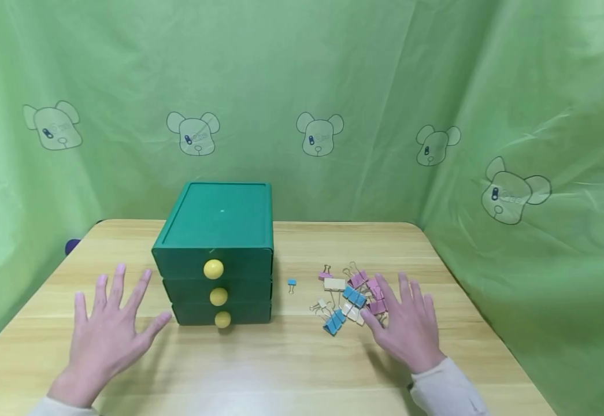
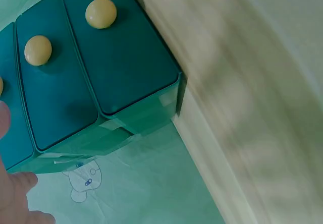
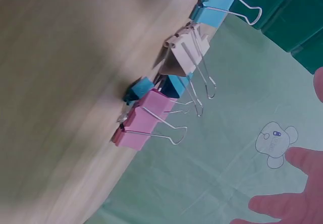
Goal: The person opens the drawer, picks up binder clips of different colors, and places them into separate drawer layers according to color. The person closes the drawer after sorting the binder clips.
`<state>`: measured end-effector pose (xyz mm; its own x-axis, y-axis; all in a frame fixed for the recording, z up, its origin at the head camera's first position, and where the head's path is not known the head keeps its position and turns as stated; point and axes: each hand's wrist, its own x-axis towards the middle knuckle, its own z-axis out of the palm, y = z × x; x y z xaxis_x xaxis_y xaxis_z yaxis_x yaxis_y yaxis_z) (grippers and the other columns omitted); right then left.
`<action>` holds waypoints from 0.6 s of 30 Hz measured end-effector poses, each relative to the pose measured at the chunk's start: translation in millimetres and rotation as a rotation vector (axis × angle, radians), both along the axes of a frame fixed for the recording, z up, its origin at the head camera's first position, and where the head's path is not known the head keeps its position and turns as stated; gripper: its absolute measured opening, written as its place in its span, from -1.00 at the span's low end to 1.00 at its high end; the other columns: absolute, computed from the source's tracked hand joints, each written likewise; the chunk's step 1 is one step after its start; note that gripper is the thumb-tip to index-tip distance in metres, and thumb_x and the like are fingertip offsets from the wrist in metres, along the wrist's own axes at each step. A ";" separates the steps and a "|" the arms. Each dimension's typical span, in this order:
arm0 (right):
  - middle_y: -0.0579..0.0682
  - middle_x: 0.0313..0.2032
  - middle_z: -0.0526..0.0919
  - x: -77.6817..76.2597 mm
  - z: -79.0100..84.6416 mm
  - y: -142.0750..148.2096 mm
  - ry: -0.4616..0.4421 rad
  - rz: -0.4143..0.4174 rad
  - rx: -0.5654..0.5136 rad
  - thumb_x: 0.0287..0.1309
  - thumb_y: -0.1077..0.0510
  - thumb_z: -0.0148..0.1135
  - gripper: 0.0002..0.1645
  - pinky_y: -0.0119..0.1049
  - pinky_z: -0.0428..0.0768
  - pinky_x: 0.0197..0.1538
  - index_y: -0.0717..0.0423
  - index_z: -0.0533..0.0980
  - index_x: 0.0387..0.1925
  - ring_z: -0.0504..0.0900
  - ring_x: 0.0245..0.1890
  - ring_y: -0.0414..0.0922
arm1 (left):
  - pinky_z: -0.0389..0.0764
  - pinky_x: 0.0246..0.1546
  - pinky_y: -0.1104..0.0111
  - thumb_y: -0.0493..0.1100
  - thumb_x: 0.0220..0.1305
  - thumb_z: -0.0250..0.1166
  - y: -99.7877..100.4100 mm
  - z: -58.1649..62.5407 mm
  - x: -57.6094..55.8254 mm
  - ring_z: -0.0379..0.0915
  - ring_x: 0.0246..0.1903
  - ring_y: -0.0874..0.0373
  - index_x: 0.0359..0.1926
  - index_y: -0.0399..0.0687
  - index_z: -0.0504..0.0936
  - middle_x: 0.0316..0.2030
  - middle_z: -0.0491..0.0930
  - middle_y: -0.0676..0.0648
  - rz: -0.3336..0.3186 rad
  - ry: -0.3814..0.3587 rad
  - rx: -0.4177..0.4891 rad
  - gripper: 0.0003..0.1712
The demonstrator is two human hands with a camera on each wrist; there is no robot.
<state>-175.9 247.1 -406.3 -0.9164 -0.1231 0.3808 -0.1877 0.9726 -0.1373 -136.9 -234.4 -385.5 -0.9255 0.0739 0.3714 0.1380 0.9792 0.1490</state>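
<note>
A green drawer box [image 1: 218, 216] with three stacked drawers, each with a round yellow knob [image 1: 213, 269], stands left of centre in the head view. My left hand [image 1: 106, 338] is spread to its left, fingers straight and holding nothing. Right of the box lies a loose pile of binder clips in pink, blue and white, among them a blue binder clip [image 1: 334, 322]. My right hand [image 1: 407, 326] hovers at the pile's right side with its fingers apart, partly covering it. A pink binder clip [image 3: 146, 120] shows large in the right wrist view. All three drawers are closed.
A small blue binder clip [image 1: 292, 283] lies alone between the box and the pile. The wooden table [image 1: 302, 370] is bordered behind and at both sides by a green curtain [image 1: 260, 86] with printed bear heads. Something purple [image 1: 71, 247] shows past the table's left edge.
</note>
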 end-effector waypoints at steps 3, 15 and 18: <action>0.45 0.35 0.10 -1.7 2.2 -2.2 0.026 0.029 -0.011 0.21 -0.32 0.11 -0.10 0.38 0.04 0.26 0.03 0.17 0.44 0.12 0.30 0.42 | -0.44 0.23 -0.35 0.39 0.29 0.04 -0.9 3.7 -2.9 -0.28 0.37 -0.49 0.54 0.13 -0.14 0.46 -0.19 -0.41 -0.015 0.001 0.030 -0.01; 0.34 0.27 0.33 -10.5 14.9 -17.4 0.064 0.156 -0.152 0.21 -0.14 0.23 -0.12 0.36 0.35 0.08 0.05 0.15 0.45 0.45 0.09 0.32 | -0.40 0.26 -0.33 0.25 0.37 0.04 -6.7 22.5 -16.2 -0.19 0.36 -0.46 0.54 0.00 -0.18 0.47 -0.26 -0.40 -0.105 0.022 0.167 -0.06; 0.26 0.25 0.39 -12.7 17.9 -21.8 0.096 0.220 -0.198 0.18 -0.07 0.27 -0.13 0.29 0.39 0.10 0.10 0.17 0.43 0.48 0.08 0.24 | -0.40 0.28 -0.30 0.22 0.39 0.04 -7.4 27.0 -20.2 -0.16 0.35 -0.47 0.54 -0.05 -0.17 0.47 -0.29 -0.39 -0.131 0.016 0.203 -0.08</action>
